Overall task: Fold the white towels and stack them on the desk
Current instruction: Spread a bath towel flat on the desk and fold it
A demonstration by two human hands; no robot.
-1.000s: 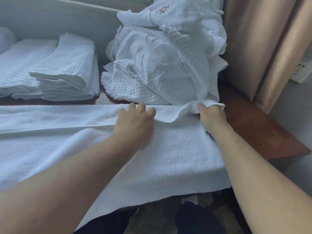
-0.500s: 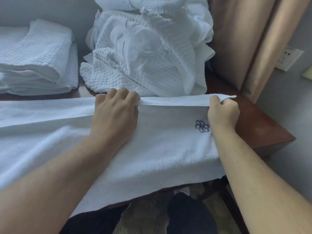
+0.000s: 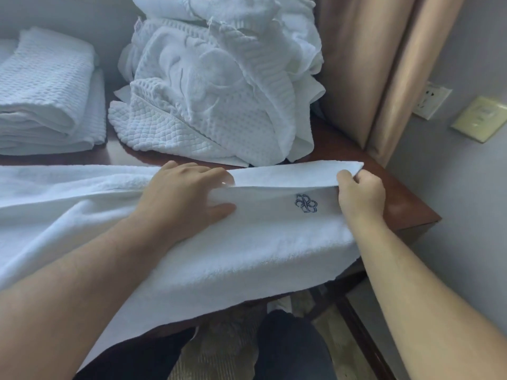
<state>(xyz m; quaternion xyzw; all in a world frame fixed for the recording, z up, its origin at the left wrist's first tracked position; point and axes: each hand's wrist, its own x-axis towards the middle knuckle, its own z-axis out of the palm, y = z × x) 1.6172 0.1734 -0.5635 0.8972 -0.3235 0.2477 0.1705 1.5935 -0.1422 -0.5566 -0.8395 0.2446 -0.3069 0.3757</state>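
Note:
A long white towel [image 3: 247,242] with a dark blue embroidered emblem lies across the brown desk [image 3: 406,198], its near side hanging over the front edge. My left hand [image 3: 186,196] grips the towel's far edge near the middle, fingers curled over the fold and thumb underneath. My right hand [image 3: 359,190] pinches the far right corner and holds it slightly raised. Between the two hands the far edge is lifted into a flap over the emblem. A stack of folded white towels [image 3: 49,100] sits at the back left.
A tall heap of unfolded white towels [image 3: 219,86] stands at the back centre, just behind the lifted edge. Beige curtains [image 3: 384,64] hang at the right, next to a wall with a socket and switch plate [image 3: 480,119]. Dark trousers show below the desk.
Both hands have taken hold of the towel's far edge and drawn it towards me, stretching it taut and raising a flap. The emblem, hidden a second ago, is uncovered.

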